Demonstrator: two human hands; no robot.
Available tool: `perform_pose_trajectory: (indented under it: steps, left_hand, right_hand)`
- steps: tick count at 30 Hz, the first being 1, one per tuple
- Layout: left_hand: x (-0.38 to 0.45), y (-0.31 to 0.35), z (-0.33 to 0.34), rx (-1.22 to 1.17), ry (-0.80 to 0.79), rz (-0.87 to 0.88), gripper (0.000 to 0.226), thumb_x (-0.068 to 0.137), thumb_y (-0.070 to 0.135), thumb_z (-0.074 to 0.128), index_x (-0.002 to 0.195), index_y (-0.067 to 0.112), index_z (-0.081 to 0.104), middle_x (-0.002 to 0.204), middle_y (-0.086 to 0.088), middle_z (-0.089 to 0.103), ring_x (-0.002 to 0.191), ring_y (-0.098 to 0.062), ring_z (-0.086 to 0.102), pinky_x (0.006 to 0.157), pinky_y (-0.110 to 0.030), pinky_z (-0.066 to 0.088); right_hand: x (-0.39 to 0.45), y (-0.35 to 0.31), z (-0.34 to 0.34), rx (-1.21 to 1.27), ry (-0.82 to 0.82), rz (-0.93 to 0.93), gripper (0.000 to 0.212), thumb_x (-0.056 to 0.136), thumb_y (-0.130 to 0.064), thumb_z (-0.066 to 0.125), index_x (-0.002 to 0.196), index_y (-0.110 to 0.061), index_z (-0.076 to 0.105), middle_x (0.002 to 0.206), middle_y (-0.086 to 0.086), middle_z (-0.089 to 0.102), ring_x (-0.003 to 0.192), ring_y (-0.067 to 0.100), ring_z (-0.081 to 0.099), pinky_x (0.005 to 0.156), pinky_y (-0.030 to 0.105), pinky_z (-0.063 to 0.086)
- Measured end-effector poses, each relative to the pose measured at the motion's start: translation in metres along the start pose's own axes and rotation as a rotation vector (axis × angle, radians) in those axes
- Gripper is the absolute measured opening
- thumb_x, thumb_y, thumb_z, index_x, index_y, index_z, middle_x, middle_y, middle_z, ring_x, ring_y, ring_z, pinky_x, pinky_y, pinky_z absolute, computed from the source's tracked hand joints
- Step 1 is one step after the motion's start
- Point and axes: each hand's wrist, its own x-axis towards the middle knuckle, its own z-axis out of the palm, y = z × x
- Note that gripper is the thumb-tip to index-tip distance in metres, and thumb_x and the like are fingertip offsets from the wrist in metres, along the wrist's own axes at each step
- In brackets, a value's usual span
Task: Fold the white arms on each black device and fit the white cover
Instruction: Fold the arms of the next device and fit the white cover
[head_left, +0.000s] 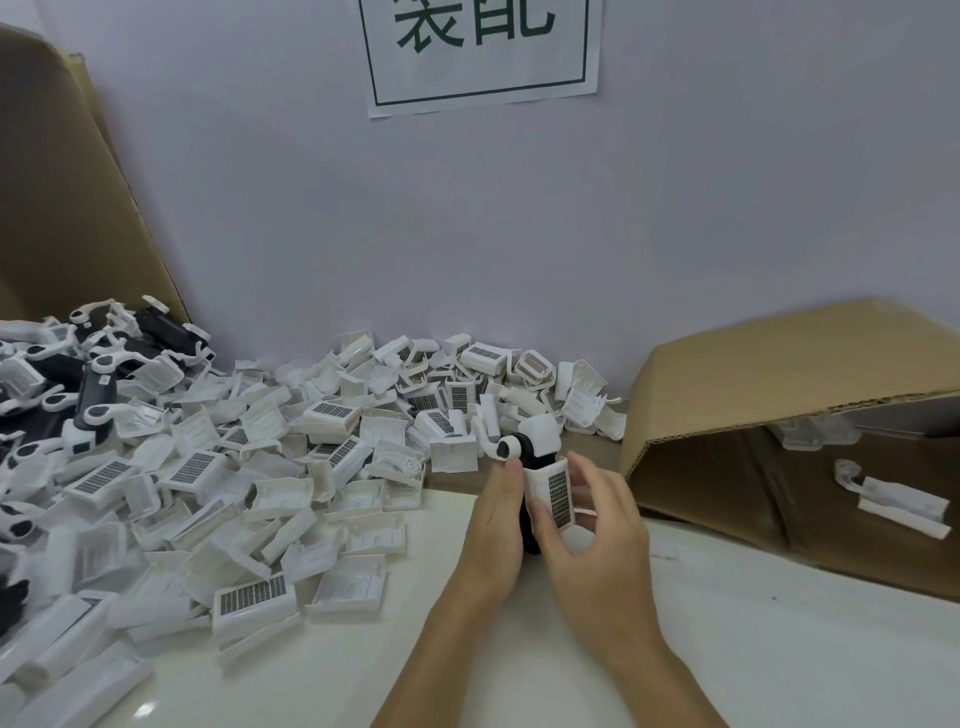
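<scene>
White counter (727, 649) under lilac wall (519, 234), black device (530, 525) with gridded white cover (558, 493) at twelve o'clock, pinched by both hands' fingers (540, 519).

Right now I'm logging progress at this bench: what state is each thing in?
black device: upright, gripped by left hand.
white cover: against the device, pinched by right hand.
white arm: sticking out.
cardboard box: on its side, open, one finished unit inside.
loose covers: heaped.
</scene>
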Motion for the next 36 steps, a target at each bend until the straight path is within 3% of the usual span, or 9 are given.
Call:
perform_pose_trajectory:
  steps: [4, 7, 11, 16, 23, 27, 31, 33, 36]
  left_hand:
    - [-0.004, 0.006, 0.002, 0.064, -0.037, 0.073, 0.029, 0.099, 0.041, 0.047, 0.126, 0.039, 0.06, 0.115, 0.009, 0.072, 0.106, -0.008, 0.068, 0.084, -0.018, 0.052]
    - [-0.005, 0.009, 0.003, 0.119, -0.073, 0.115, 0.029, 0.095, 0.043, 0.052, 0.122, 0.052, 0.057, 0.122, 0.012, 0.07, 0.113, -0.009, 0.066, 0.089, -0.019, 0.051]
    - [-0.004, 0.006, 0.002, 0.146, -0.067, 0.128, 0.028, 0.095, 0.037, 0.054, 0.115, 0.056, 0.06, 0.118, 0.012, 0.071, 0.11, -0.01, 0.067, 0.092, -0.03, 0.054]
    - [-0.004, 0.006, 0.002, 0.182, -0.041, 0.125, 0.036, 0.088, 0.041, 0.061, 0.124, 0.032, 0.06, 0.115, 0.009, 0.072, 0.108, -0.011, 0.068, 0.093, -0.032, 0.053]
    - [-0.005, 0.012, 0.0, -0.052, 0.037, 0.012, 0.022, 0.095, 0.025, 0.057, 0.114, 0.026, 0.068, 0.103, 0.002, 0.076, 0.094, -0.011, 0.072, 0.071, -0.019, 0.055]
    - [-0.004, 0.011, -0.001, -0.11, 0.065, -0.027, 0.018, 0.1, 0.017, 0.054, 0.115, 0.018, 0.064, 0.095, 0.002, 0.076, 0.084, -0.01, 0.072, 0.065, -0.019, 0.055]
    - [-0.004, 0.013, 0.0, -0.107, 0.092, -0.026, 0.019, 0.097, 0.021, 0.057, 0.114, 0.012, 0.062, 0.092, 0.001, 0.076, 0.082, -0.01, 0.072, 0.064, -0.02, 0.054]
    - [-0.003, 0.016, -0.001, -0.091, 0.1, -0.022, 0.021, 0.096, 0.026, 0.058, 0.108, 0.01, 0.065, 0.088, 0.0, 0.076, 0.078, -0.01, 0.072, 0.063, -0.019, 0.054]
    - [-0.003, 0.02, -0.003, -0.06, 0.112, -0.031, 0.021, 0.1, 0.026, 0.055, 0.102, 0.014, 0.072, 0.089, -0.001, 0.077, 0.08, -0.011, 0.072, 0.066, -0.02, 0.054]
  right_hand:
    - [0.001, 0.0, 0.0, -0.006, 0.028, 0.039, 0.043, 0.089, -0.037, 0.068, 0.13, -0.027, 0.055, 0.108, -0.02, 0.054, 0.102, 0.0, 0.057, 0.081, 0.008, 0.045]
    - [0.0, 0.001, 0.0, 0.014, 0.0, 0.071, 0.044, 0.089, -0.029, 0.071, 0.13, -0.026, 0.055, 0.109, -0.019, 0.056, 0.102, -0.003, 0.056, 0.079, 0.005, 0.044]
    - [0.0, 0.003, 0.0, -0.009, -0.025, 0.08, 0.047, 0.087, -0.022, 0.073, 0.13, -0.025, 0.054, 0.111, -0.023, 0.055, 0.105, -0.01, 0.052, 0.081, 0.001, 0.04]
    - [0.0, 0.003, 0.001, -0.028, 0.003, 0.068, 0.048, 0.085, -0.022, 0.075, 0.129, -0.021, 0.056, 0.11, -0.021, 0.053, 0.102, -0.005, 0.055, 0.08, 0.004, 0.042]
    - [-0.001, -0.002, 0.002, -0.062, -0.117, -0.041, 0.061, 0.087, -0.015, 0.075, 0.142, -0.017, 0.05, 0.114, -0.015, 0.05, 0.109, -0.008, 0.051, 0.086, 0.001, 0.038]
    - [-0.002, -0.003, 0.004, -0.063, -0.142, -0.046, 0.07, 0.089, -0.014, 0.073, 0.151, -0.021, 0.04, 0.117, -0.012, 0.048, 0.114, -0.008, 0.047, 0.088, 0.0, 0.036]
    - [0.0, -0.001, 0.004, -0.061, -0.119, -0.023, 0.071, 0.087, -0.018, 0.075, 0.149, -0.027, 0.041, 0.113, -0.016, 0.049, 0.111, -0.007, 0.049, 0.087, 0.002, 0.039]
    - [0.001, -0.001, 0.004, -0.006, -0.092, -0.01, 0.062, 0.088, -0.022, 0.073, 0.143, -0.032, 0.047, 0.111, -0.021, 0.054, 0.108, -0.003, 0.055, 0.086, 0.007, 0.042]
    - [0.003, 0.002, 0.003, 0.102, -0.017, 0.091, 0.024, 0.094, -0.024, 0.066, 0.114, -0.035, 0.062, 0.1, -0.018, 0.066, 0.098, 0.005, 0.063, 0.08, 0.023, 0.051]
